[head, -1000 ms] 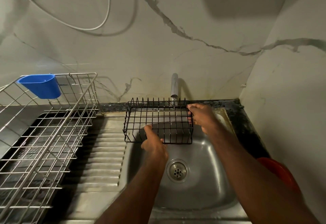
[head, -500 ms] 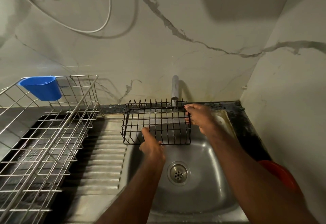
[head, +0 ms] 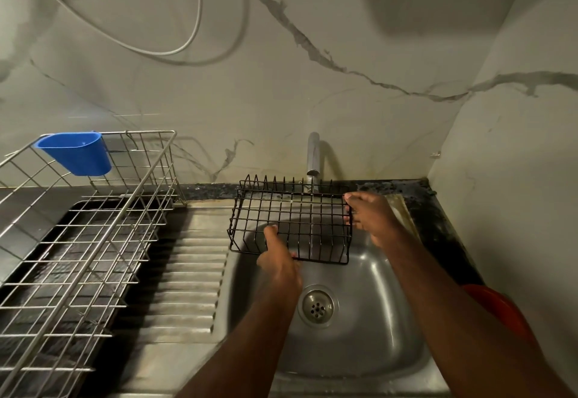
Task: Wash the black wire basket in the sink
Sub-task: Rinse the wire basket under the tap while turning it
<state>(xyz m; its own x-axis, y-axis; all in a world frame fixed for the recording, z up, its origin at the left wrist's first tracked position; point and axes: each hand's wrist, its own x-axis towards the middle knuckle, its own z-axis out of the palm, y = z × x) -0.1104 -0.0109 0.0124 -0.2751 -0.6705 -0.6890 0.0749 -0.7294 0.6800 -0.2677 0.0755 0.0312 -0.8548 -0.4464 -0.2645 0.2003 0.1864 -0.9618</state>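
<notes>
Two bare forearms enter from the bottom edge, no sleeves in view on either. Left hand (head: 279, 262): bare, no glove, no ring, no watch or band at the wrist. Thumbnail short and pale. Right hand (head: 373, 217): bare too, no glove, no jewellery visible; fingernails on the fingers (head: 349, 197) look short, with a pinkish tint on a couple of tips, can't tell if polish or just lighting. Forearms smooth, no visible markings, tattoos or bandages. Elbows and upper arms out of frame, so any clothing higher up can't be told. Dim lighting, fine detail soft.
</notes>
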